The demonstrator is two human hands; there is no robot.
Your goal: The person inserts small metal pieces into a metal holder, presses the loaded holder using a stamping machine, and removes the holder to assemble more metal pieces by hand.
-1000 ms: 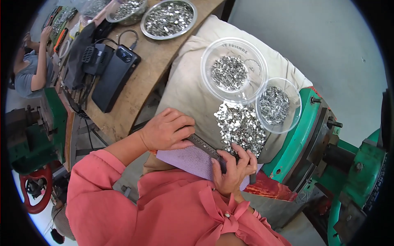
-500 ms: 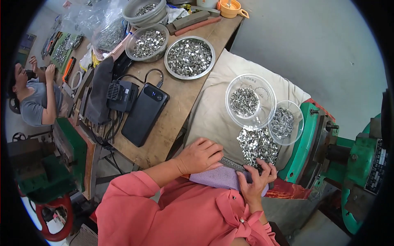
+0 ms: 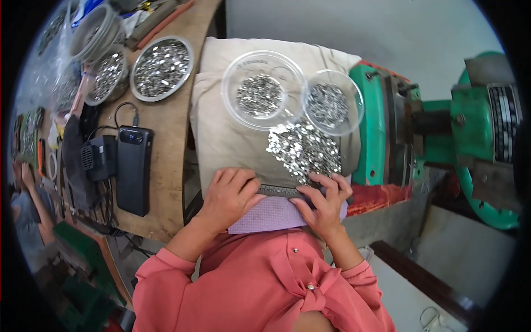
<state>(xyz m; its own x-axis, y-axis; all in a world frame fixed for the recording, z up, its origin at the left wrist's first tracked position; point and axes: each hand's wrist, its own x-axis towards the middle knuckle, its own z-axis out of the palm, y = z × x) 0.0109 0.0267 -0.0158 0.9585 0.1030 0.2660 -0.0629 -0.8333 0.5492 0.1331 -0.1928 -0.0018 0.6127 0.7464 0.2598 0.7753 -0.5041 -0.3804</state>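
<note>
A narrow dark-grey strip (image 3: 278,191) with a fine row pattern lies across my lap area, along the far edge of a purple textured mat (image 3: 265,217). My left hand (image 3: 231,193) is closed at the strip's left end, fingers curled. My right hand (image 3: 323,203) has its thumb and forefinger about the strip's right part; its other fingers reach to the near edge of a pile of small shiny metal pieces (image 3: 304,148). Beyond the pile stand a clear plastic bowl (image 3: 235,108) with similar pieces and a smaller clear tub (image 3: 358,110) of thin metal bits.
A beige cloth (image 3: 213,133) lies under the bowls. On the right stands a green machine vise (image 3: 369,127). The wooden table (image 3: 171,166) at left carries a black power bank (image 3: 134,171) and a steel bowl (image 3: 191,61) of metal pieces. Another person (image 3: 30,216) sits at far left.
The view has turned and shifted, so table and bowls now appear further left. Both hands remain at the strip, the left with its fingers more curled around the end.
</note>
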